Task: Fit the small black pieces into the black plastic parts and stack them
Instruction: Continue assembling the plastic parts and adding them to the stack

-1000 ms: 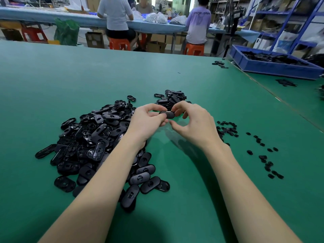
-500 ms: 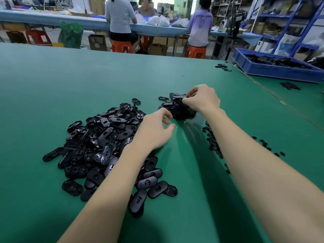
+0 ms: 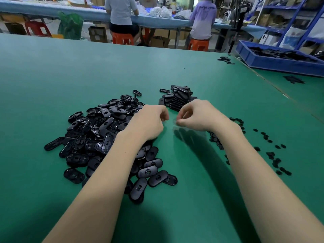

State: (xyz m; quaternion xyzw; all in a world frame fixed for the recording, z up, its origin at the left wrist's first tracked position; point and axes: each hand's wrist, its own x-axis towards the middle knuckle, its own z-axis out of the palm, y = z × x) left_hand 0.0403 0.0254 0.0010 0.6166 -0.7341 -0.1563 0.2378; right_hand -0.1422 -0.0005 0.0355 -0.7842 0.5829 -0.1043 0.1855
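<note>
A big loose pile of black oval plastic parts [image 3: 105,130] lies left of centre on the green table [image 3: 87,71]. Behind my hands stands a stack of fitted parts [image 3: 178,99]. Small black pieces [image 3: 273,155] are scattered on the right, partly hidden by my right forearm. My left hand [image 3: 150,121] hovers at the pile's right edge with its fingers loosely curled, and I see nothing in it. My right hand [image 3: 198,116] hangs just in front of the stack, thumb near the fingertips, with nothing visible between them. A small gap separates the two hands.
A blue bin [image 3: 280,58] full of black parts sits at the far right. A few loose parts [image 3: 225,60] lie near it. Two people sit with their backs to me at a long table [image 3: 157,23] beyond the far edge.
My right hand has drawn back from the stack toward me, leaving the part it held there. My left hand has curled its fingers and stays by the pile.
</note>
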